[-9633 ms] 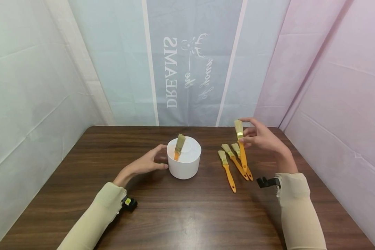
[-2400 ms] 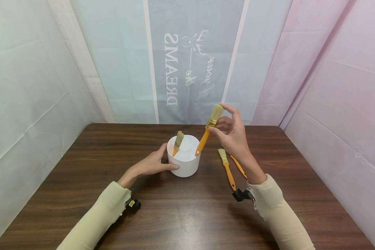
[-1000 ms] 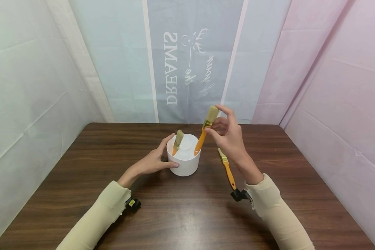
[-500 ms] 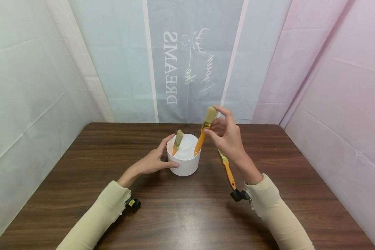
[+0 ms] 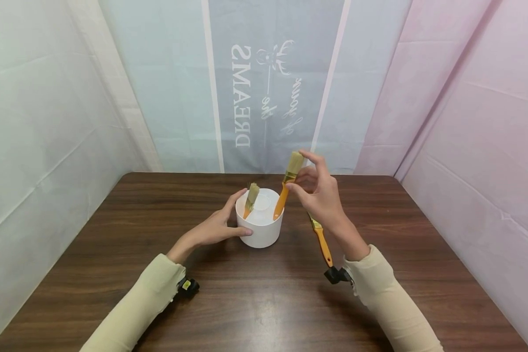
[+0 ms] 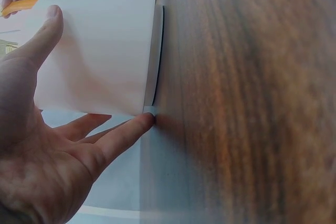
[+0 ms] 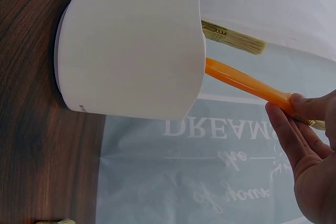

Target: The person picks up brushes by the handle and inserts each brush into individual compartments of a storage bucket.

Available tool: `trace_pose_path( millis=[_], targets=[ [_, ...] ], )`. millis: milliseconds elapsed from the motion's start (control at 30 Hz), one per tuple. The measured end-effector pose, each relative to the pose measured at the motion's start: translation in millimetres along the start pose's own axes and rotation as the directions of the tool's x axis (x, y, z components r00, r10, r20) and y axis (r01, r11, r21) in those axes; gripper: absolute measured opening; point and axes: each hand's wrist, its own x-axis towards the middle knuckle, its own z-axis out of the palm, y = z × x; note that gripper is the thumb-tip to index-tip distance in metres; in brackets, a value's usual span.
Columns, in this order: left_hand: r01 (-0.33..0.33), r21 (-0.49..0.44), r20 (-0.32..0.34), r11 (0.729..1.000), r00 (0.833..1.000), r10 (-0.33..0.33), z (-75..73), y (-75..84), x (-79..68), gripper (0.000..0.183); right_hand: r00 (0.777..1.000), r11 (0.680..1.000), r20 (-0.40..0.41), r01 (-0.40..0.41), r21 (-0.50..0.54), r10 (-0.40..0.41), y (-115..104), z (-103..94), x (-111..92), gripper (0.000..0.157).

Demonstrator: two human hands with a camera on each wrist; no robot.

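Observation:
My left hand (image 5: pixel 213 227) holds the side of a round white container (image 5: pixel 260 236), thumb on the near wall and fingers on the far left side. A paintbrush (image 5: pixel 252 196) with a yellow-orange handle leans inside it, bristles up above the rim. Between thumb and fingers, my right hand (image 5: pixel 323 195) pinches a second paintbrush (image 5: pixel 282 199) near its metal band, bristles up. That brush's handle end reaches inside the container's right rim. In the right wrist view, the orange handle (image 7: pixel 241 81) slants out of the container's mouth.
Another paintbrush (image 5: pixel 322 244) lies on the dark wooden table (image 5: pixel 255 303) right of the container, its bristles partly hidden by my right hand. A printed cloth (image 5: pixel 268 88) hangs behind the table, with pale cloth walls at both sides.
My right hand has carried the brush left from the brushes on the table to the container, then lowered it slightly inside the rim. My left hand's fingers have moved up to the rim.

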Motion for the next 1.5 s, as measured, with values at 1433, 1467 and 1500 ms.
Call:
trace_pose_path(
  millis=[1433,1467,1500],
  targets=[
    [0.012,0.006,-0.006,1.0,1.0,-0.012,1.6,-2.4,0.3,0.109,0.991,0.99,0.066,0.118,-0.08,-0.113,0.2,2.7,-3.2,0.076],
    [0.011,0.006,-0.006,1.0,1.0,-0.011,1.5,-2.2,0.3,0.109,0.991,0.99,0.068,0.117,-0.079,-0.112,-0.1,2.7,-3.2,0.076],
    [0.011,0.007,-0.006,1.0,1.0,-0.011,1.3,-1.9,0.3,0.109,0.991,0.99,0.07,0.118,-0.077,-0.113,-0.2,2.7,-3.2,0.076]
  ],
)
